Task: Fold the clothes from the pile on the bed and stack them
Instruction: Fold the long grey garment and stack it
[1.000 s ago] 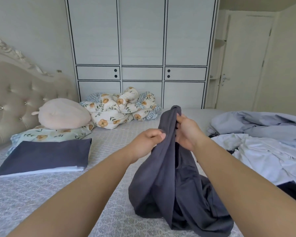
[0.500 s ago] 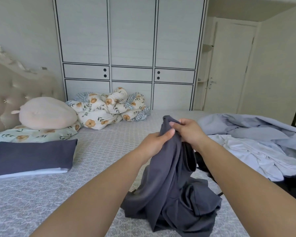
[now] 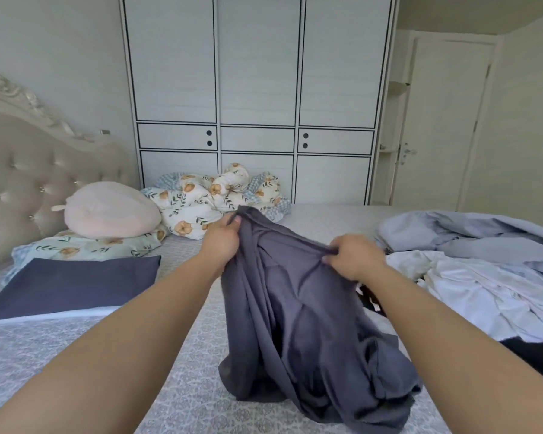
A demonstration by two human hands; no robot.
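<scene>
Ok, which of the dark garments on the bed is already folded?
The navy garment lying flat by the pillows on the left; the grey one hangs bunched from both hands.

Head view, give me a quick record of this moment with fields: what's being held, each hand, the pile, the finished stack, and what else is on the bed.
held item: dark grey garment, top edge lifted, lower part bunched on the bed
left hand: grips the garment's upper left edge
right hand: pinches the upper right edge
pile: unfolded pale blue and white clothes, right of the garment
stack: folded navy item on the left
other: pink cushion, floral duvet near the wardrobe
</scene>
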